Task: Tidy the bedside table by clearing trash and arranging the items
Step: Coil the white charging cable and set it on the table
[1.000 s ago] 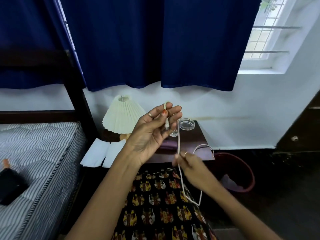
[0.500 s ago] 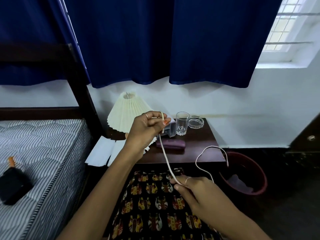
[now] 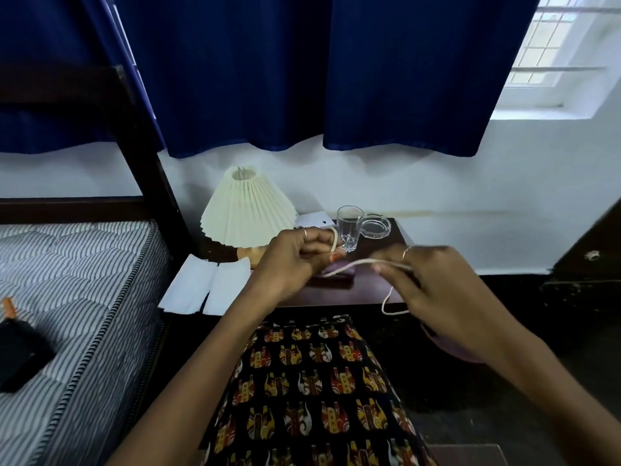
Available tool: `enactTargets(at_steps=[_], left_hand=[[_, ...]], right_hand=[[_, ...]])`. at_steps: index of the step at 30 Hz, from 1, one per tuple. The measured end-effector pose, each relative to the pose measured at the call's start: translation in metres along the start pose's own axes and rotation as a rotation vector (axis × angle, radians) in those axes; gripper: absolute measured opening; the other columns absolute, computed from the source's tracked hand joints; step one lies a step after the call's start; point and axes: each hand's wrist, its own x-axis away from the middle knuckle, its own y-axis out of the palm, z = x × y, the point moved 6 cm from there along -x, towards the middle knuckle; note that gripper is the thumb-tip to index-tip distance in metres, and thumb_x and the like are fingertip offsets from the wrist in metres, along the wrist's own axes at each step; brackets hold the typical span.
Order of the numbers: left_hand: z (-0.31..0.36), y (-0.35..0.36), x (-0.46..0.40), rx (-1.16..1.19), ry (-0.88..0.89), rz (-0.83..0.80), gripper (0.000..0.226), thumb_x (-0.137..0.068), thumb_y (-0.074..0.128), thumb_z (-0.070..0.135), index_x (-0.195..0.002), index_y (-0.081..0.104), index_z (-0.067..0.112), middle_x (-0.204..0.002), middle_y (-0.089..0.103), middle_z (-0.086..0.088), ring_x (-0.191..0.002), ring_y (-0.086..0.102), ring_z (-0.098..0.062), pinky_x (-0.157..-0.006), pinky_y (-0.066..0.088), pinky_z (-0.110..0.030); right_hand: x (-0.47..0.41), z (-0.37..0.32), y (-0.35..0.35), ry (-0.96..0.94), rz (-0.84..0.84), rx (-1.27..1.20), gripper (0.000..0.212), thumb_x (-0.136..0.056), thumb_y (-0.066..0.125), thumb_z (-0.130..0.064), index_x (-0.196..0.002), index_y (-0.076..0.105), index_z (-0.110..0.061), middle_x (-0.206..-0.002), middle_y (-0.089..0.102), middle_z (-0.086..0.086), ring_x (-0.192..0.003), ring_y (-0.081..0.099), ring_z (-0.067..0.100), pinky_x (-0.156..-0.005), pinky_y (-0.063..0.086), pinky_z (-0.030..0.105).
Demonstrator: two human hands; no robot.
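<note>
Between both sets of fingers, white cord [image 3: 361, 264] is being wound: left hand [image 3: 295, 255] pinching its coiled end, right hand [image 3: 420, 280], risen from lap level, gripping the slack, shortening it for tidy storage.

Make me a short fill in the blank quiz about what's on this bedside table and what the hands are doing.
1. Both hands, left hand and right hand, hold a thin white ____.
2. The pleated cream lampshade stands to the ____ of the clear drinking glass.
3. The round glass ashtray sits on the dark wooden bedside table beside the ____.

Missing words: cord; left; glass
</note>
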Motion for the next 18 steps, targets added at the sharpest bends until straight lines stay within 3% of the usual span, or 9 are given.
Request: enactTargets(at_steps=[3,10,15,18], left_hand=[[0.000,0.008,0.009,0.104,-0.023,-0.083,0.023,-0.086,0.061,-0.001,-0.107,0.066,0.006,-0.094,0.075,-0.001,-0.079,0.068,0.002,-0.067,0.048,-0.009],[-0.001,0.025,0.027,0.140,-0.014,-0.197,0.027,-0.095,0.048,0.003,-0.117,0.062,0.010,-0.099,0.073,-0.006,-0.098,0.068,-0.013,-0.086,0.052,-0.020],[-0.002,0.031,0.036,0.284,-0.033,-0.183,0.033,-0.100,0.037,0.004,-0.117,0.064,0.014,-0.081,0.064,0.002,-0.081,0.061,-0.008,-0.085,0.047,-0.025],[0.001,0.033,0.039,0.505,-0.089,-0.133,0.035,-0.098,0.036,0.000,-0.110,0.067,0.010,-0.080,0.055,-0.005,-0.071,0.052,-0.007,-0.074,0.044,-0.020]], right_hand=[[-0.015,0.005,-0.012,0.019,0.106,-0.043,0.015,-0.090,0.060,-0.027,-0.099,0.072,-0.026,-0.082,0.074,-0.005,-0.071,0.066,0.013,-0.066,0.050,0.030],[-0.033,0.012,-0.008,0.077,0.195,-0.174,0.010,-0.087,0.064,-0.021,-0.092,0.073,-0.020,-0.083,0.074,-0.004,-0.072,0.065,0.011,-0.068,0.043,0.015],[-0.033,0.025,0.002,0.159,0.238,-0.253,0.009,-0.087,0.065,-0.020,-0.089,0.073,-0.019,-0.081,0.073,-0.006,-0.075,0.063,0.001,-0.067,0.042,0.008],[-0.030,0.031,0.010,0.207,0.257,-0.314,0.009,-0.087,0.064,-0.018,-0.087,0.072,-0.022,-0.080,0.069,-0.013,-0.076,0.060,-0.008,-0.068,0.037,0.000]])
